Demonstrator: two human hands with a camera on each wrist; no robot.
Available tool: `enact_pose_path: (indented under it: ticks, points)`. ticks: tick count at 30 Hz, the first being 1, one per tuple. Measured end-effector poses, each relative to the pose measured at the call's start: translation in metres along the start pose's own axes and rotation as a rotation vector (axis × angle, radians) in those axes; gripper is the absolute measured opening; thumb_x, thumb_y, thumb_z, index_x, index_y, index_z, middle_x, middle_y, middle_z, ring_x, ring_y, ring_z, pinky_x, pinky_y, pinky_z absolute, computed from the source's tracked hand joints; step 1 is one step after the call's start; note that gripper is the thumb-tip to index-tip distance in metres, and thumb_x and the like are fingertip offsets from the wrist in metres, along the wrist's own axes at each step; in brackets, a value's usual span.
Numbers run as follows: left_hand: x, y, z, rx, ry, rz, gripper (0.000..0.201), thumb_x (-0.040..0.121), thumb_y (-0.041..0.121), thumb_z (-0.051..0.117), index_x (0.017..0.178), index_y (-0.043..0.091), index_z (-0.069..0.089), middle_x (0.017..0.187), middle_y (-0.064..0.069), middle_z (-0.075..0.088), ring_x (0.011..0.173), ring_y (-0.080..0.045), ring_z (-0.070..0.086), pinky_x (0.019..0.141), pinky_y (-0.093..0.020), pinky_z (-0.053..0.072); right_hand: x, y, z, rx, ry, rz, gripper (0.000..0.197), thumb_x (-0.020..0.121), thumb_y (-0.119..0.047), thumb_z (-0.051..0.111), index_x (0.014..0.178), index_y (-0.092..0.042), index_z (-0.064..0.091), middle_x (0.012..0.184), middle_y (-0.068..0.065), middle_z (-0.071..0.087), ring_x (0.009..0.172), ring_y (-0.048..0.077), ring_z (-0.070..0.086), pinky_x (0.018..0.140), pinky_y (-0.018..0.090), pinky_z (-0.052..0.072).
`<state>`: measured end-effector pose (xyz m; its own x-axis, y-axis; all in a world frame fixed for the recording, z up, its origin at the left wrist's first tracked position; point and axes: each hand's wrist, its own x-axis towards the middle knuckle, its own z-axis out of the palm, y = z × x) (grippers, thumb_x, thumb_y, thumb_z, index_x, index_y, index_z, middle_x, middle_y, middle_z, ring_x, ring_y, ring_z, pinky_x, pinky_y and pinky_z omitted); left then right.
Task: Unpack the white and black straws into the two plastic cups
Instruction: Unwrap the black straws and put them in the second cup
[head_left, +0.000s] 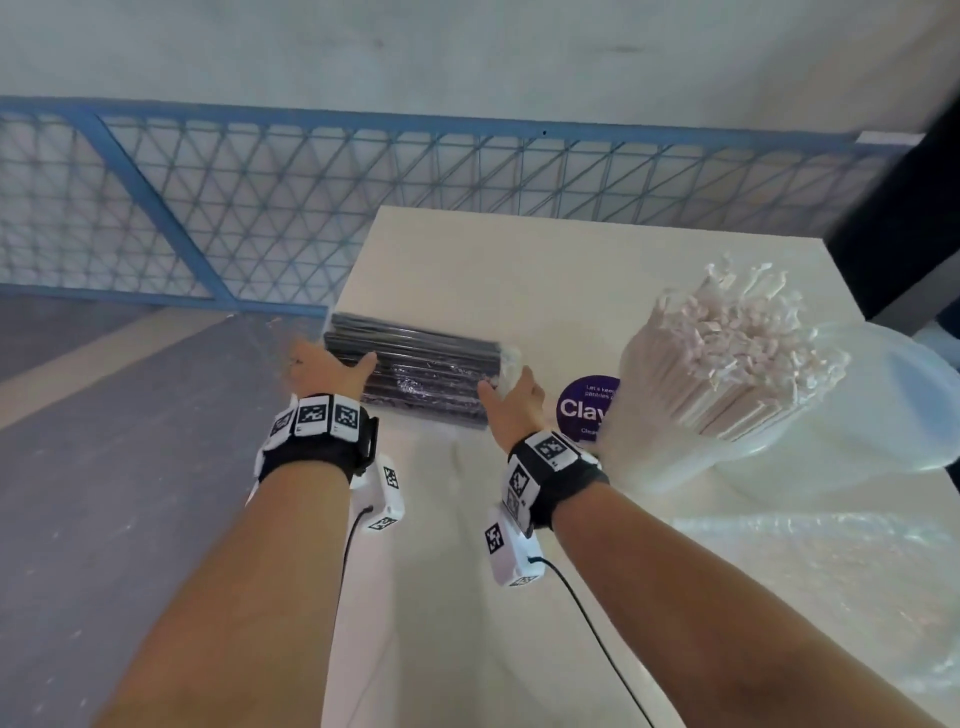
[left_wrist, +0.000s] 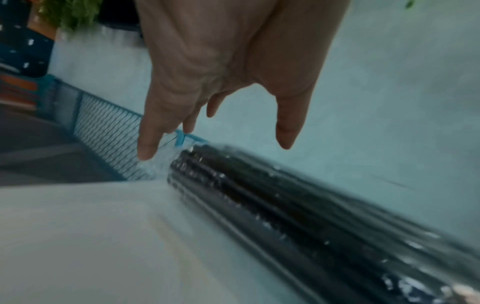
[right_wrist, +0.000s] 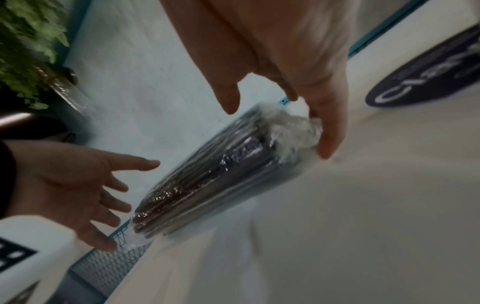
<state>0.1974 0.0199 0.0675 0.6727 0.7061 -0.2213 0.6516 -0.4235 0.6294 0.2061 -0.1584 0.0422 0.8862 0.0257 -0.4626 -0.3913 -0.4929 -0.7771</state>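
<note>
Black wristbands (head_left: 317, 452) with white coded tags

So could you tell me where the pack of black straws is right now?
In the head view the pack of black straws lies at the table's left edge, between the left hand and right hand.

Pale plaster wall (head_left: 467, 47) at twelve o'clock. Below it, blue wire-mesh railing (head_left: 311, 208) from nine toward two. Grey floor (head_left: 130, 467) with a tan stripe at eight. Cream tabletop (head_left: 493, 270) at centre. Green foliage (right_wrist: 28, 41) at ten.
</note>
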Motion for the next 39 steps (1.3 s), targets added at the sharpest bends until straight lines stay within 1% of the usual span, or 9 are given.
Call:
enact_pose_path:
  ticks: [5, 9, 16, 22, 27, 29, 33, 36, 39]
  points:
    - [0.018, -0.015, 0.013, 0.027, -0.042, -0.069, 0.087, 0.081, 0.039, 0.067, 0.138, -0.007, 0.020, 0.143, -0.030, 0.030, 0.134, -0.042, 0.029, 0.111, -0.050, 0.024, 0.005, 0.006, 0.005, -0.053, 0.009, -0.038, 0.060, 0.094, -0.031, 0.048, 0.141, -0.008, 0.017, 0.138, 0.023, 0.041, 0.121, 0.038, 0.047, 0.092, 0.036, 0.039]
    - [0.007, -0.021, 0.003, 0.064, -0.094, 0.132, 0.092, 0.074, 0.046, 0.071, 0.143, 0.008, 0.023, 0.144, -0.028, 0.027, 0.137, -0.039, 0.018, 0.111, -0.052, 0.022, 0.000, 0.008, -0.007, -0.044, 0.026, -0.101, 0.071, 0.094, -0.036, 0.045, 0.148, -0.024, 0.001, 0.128, 0.018, 0.055, 0.098, 0.032, 0.059, 0.076, 0.030, 0.043]
    - [-0.044, -0.042, -0.013, 0.392, -0.246, 0.471, 0.108, 0.054, 0.038, 0.086, 0.141, 0.045, 0.022, 0.146, -0.019, 0.007, 0.131, -0.040, 0.011, 0.106, -0.057, 0.026, -0.028, 0.008, -0.040, 0.198, 0.115, -0.129, 0.052, 0.089, -0.038, 0.051, 0.138, -0.031, 0.037, 0.120, 0.007, 0.057, 0.099, 0.020, 0.058, 0.086, 0.037, 0.050]
    - [-0.075, -0.045, -0.019, 0.427, 0.127, 0.641, 0.067, 0.043, 0.032, 0.089, 0.105, 0.028, 0.063, 0.120, -0.004, 0.058, 0.103, -0.042, 0.041, 0.083, -0.052, 0.033, -0.074, 0.013, -0.059, 0.305, 0.075, -0.081, 0.037, 0.092, -0.031, 0.047, 0.125, -0.013, 0.051, 0.092, 0.001, 0.057, 0.065, 0.011, 0.053, 0.063, 0.029, 0.052]
    - [-0.090, -0.039, -0.045, 0.383, -0.028, 0.653, 0.064, 0.048, 0.050, 0.085, 0.105, 0.035, 0.061, 0.111, 0.009, 0.062, 0.110, -0.033, 0.040, 0.093, -0.048, 0.029, -0.121, 0.026, -0.080, 0.471, 0.112, -0.210, 0.044, 0.096, -0.043, 0.037, 0.094, -0.006, 0.060, 0.065, 0.005, 0.049, 0.051, 0.014, 0.047, 0.061, 0.029, 0.045]
    - [-0.095, -0.037, -0.051, 0.316, -0.151, 0.675, 0.071, 0.038, 0.063, 0.081, 0.102, 0.038, 0.060, 0.104, 0.012, 0.065, 0.108, -0.027, 0.046, 0.097, -0.053, 0.034, -0.137, 0.037, -0.090, 0.333, 0.203, -0.367, 0.044, 0.095, -0.043, 0.039, 0.097, -0.007, 0.063, 0.073, 0.004, 0.048, 0.062, 0.010, 0.047, 0.069, 0.023, 0.039]
    - [-0.114, -0.021, -0.051, 0.256, -0.347, 0.716, 0.056, 0.032, 0.074, 0.070, 0.079, 0.048, 0.054, 0.072, 0.019, 0.064, 0.080, -0.014, 0.060, 0.091, -0.049, 0.045, -0.155, 0.061, -0.115, 0.294, 0.225, -0.557, 0.031, 0.075, -0.064, 0.045, 0.101, -0.048, 0.048, 0.115, -0.012, 0.043, 0.116, 0.003, 0.045, 0.099, 0.018, 0.034]
    - [-0.134, -0.006, -0.043, 0.231, -0.454, 0.738, 0.063, 0.030, 0.075, 0.070, 0.082, 0.041, 0.059, 0.075, 0.015, 0.068, 0.080, -0.011, 0.065, 0.080, -0.038, 0.051, -0.162, 0.073, -0.140, 0.114, 0.196, -0.588, 0.064, 0.066, -0.068, 0.061, 0.120, -0.043, 0.039, 0.124, -0.026, 0.035, 0.118, -0.008, 0.038, 0.097, 0.011, 0.031]
    - [-0.158, 0.006, -0.033, 0.219, -0.524, 0.767, 0.068, 0.030, 0.073, 0.074, 0.088, 0.037, 0.064, 0.080, 0.016, 0.071, 0.081, -0.006, 0.066, 0.083, -0.039, 0.052, -0.166, 0.081, -0.166, -0.090, 0.255, -0.530, 0.073, 0.068, -0.049, 0.072, 0.128, -0.021, 0.040, 0.123, -0.016, 0.048, 0.114, 0.004, 0.045, 0.092, 0.022, 0.039]
